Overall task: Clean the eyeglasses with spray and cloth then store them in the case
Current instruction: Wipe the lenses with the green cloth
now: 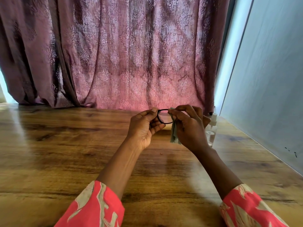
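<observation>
Black-framed eyeglasses [161, 120] are held up above the wooden table, between both hands. My left hand [144, 126] pinches the left side of the frame with thumb on top. My right hand [188, 126] pinches a pale green cloth [174, 135] against the right lens, which the cloth and fingers hide; the cloth's loose end hangs down below the hand. A clear spray bottle [212, 128] with a white cap stands upright on the table just right of my right hand. No case is in view.
The wooden table [65, 153] stretches wide to the left and toward me. A patterned mauve curtain [131, 54] hangs along its far edge. A pale wall [270, 79] runs along the table's right side, close behind the bottle.
</observation>
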